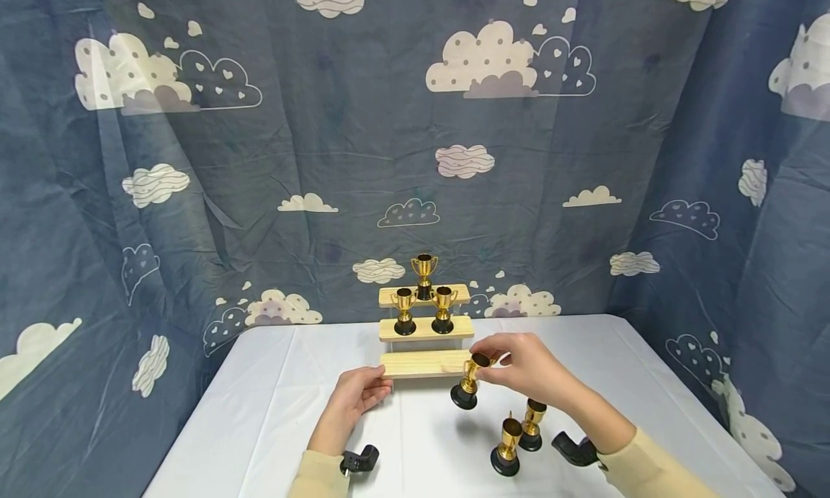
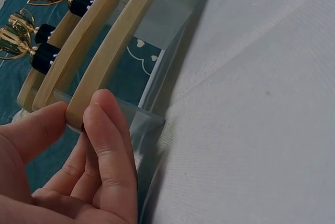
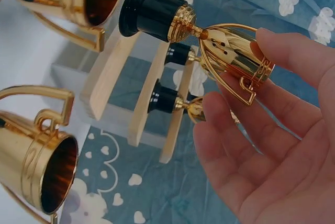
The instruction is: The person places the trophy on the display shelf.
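My right fingers (image 3: 272, 77) pinch a small gold trophy (image 1: 468, 384) just above the table (image 1: 272, 390) near its middle, while my left hand (image 1: 355, 397) grips the left end of the wooden stand's (image 1: 421, 363) lowest step.

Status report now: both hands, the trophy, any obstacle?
Left hand grips lowest wooden step. Right hand pinches small gold trophy with black base, off table. Lowest step bare; nothing blocking.

The lowest step (image 1: 421, 363) of the stand is bare but hemmed at its left end by the left hand (image 1: 355, 397) and at its right by the trophy (image 1: 468, 384) held in the right hand (image 1: 528, 372). Near that hand, two trophies (image 1: 519, 437) stand. Open table (image 1: 259, 411) is left elsewhere.
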A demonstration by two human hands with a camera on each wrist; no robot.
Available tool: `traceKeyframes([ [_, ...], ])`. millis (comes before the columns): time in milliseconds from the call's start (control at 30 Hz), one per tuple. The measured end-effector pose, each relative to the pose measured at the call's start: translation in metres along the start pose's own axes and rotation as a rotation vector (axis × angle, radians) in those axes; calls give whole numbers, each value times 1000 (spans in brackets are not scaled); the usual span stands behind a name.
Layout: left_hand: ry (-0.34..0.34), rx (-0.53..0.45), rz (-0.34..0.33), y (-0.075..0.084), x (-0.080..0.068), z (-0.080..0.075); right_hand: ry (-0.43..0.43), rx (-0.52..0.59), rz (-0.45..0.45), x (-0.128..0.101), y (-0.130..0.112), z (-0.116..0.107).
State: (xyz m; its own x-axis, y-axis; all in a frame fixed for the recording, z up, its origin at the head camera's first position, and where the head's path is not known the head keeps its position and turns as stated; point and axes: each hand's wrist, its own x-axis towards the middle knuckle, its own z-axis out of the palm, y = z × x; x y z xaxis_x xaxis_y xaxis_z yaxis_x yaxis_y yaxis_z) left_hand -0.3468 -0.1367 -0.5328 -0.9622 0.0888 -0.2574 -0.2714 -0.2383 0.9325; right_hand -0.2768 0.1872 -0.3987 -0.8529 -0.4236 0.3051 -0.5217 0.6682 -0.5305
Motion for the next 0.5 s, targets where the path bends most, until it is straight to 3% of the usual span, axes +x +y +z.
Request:
traceKeyframes([
  [500, 0, -13, 27, -1, 0, 1, 8, 21, -36, 9, -11, -2],
])
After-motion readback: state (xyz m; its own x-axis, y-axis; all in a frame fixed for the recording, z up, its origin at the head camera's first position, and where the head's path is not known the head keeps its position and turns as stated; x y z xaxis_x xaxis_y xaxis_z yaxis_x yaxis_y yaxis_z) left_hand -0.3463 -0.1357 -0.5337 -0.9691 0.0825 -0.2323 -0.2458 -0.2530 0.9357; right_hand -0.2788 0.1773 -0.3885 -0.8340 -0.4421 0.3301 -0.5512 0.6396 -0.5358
